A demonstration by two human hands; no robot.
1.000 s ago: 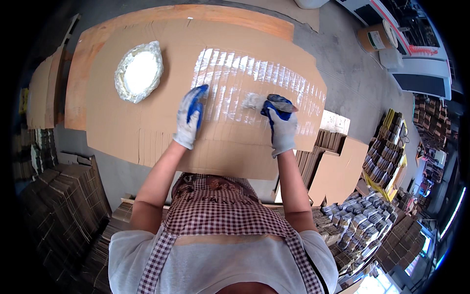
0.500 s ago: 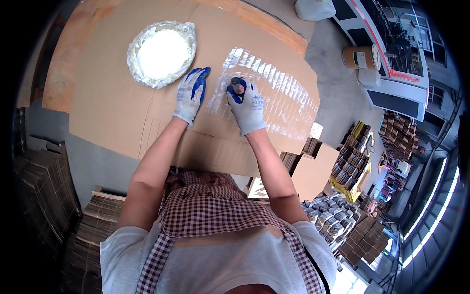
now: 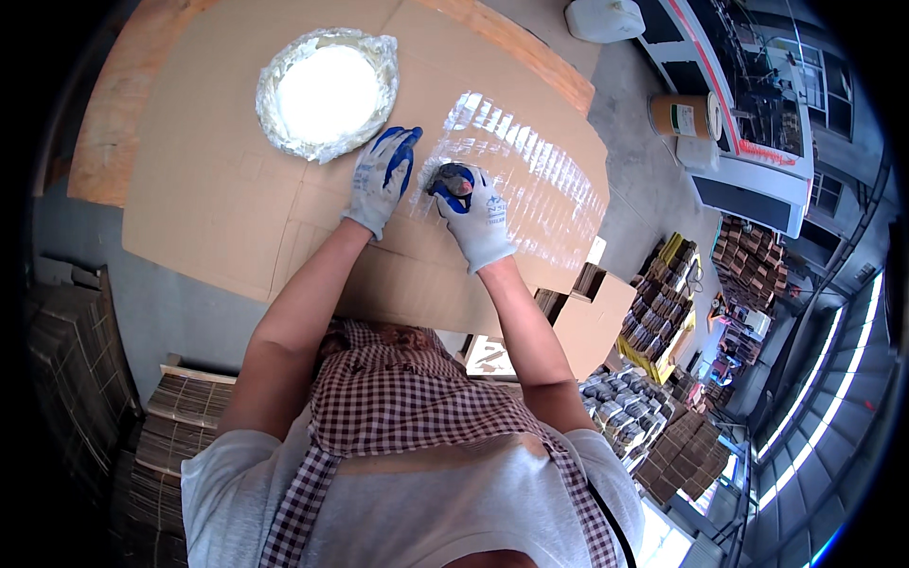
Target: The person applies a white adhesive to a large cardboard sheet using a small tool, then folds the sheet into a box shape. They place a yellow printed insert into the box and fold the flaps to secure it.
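A large sheet of brown cardboard (image 3: 208, 189) lies on the table before me. My right hand (image 3: 481, 220), in a white glove with blue palm and fingers, is closed around a dark brush-like tool (image 3: 450, 178); its exact kind is partly hidden by the fingers. The tool rests at the left side of rows of white, wet-looking streaks (image 3: 530, 142) on the cardboard. My left hand (image 3: 381, 180), gloved alike, lies on the sheet with fingers stretched out, holding nothing. Just beyond it stands a round basin (image 3: 276, 118) wrapped in clear plastic, with bright white contents (image 3: 329, 93).
Wooden boards (image 3: 99, 142) show beyond the cardboard's edges. Stacked flat cardboard (image 3: 185, 426) stands low on the left. To the right are a cardboard box (image 3: 597, 327), bundled stacks on a yellow pallet (image 3: 653, 312), a brown drum (image 3: 684, 115) and a white machine (image 3: 757, 189).
My right hand has drawn the dark tool slightly toward me and to the left, and more of the tool's dark end shows. My left hand has shifted a little rightward. The view has tilted slightly.
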